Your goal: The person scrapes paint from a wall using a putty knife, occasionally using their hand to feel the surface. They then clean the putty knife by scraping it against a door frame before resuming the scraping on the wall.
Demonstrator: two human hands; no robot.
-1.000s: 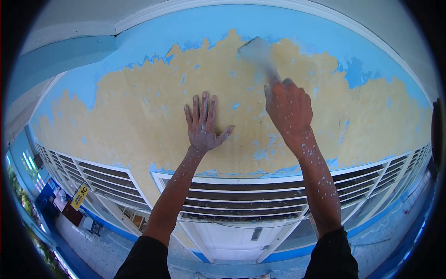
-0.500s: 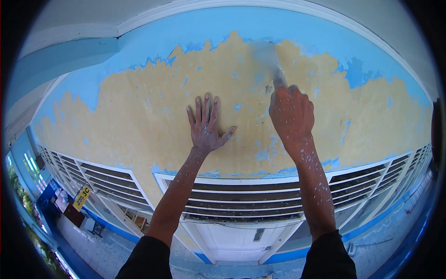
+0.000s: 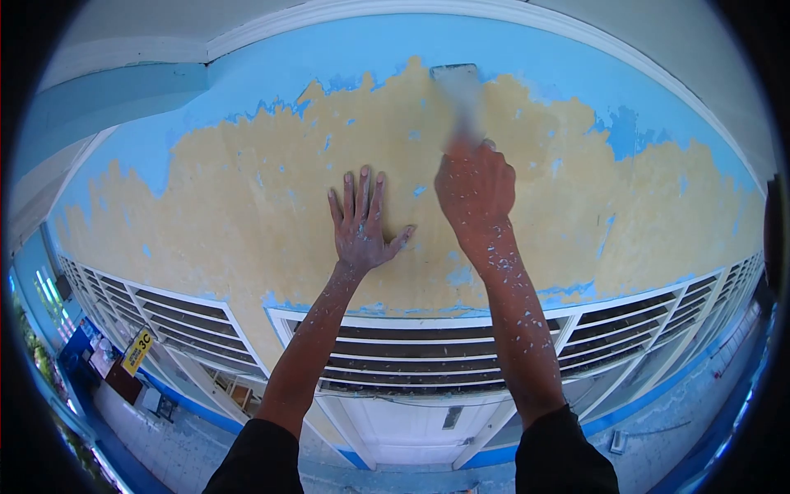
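Observation:
My left hand [image 3: 362, 235] lies flat on the tan part of the wall [image 3: 247, 206], fingers spread, holding nothing. My right hand [image 3: 477, 185] is wrapped round the handle of a wide flat scraper [image 3: 457, 86], blurred by motion. The scraper's blade edge meets the wall at the ragged border between tan surface and light blue paint [image 3: 527, 49]. Blue flecks cover my right forearm, with fewer on the left. Small blue paint patches dot the tan area around both hands.
Below the wall run white louvred vents [image 3: 411, 346] above a white door [image 3: 411, 428]. White moulding [image 3: 576, 33] borders the ceiling. A yellow 3C sign [image 3: 137, 350] sticks out at lower left, near a blue board. A small object [image 3: 618, 442] lies on the floor at lower right.
My right hand and the scraper have moved left, and the blade now sits upright at the paint border. My left hand stays in place on the wall.

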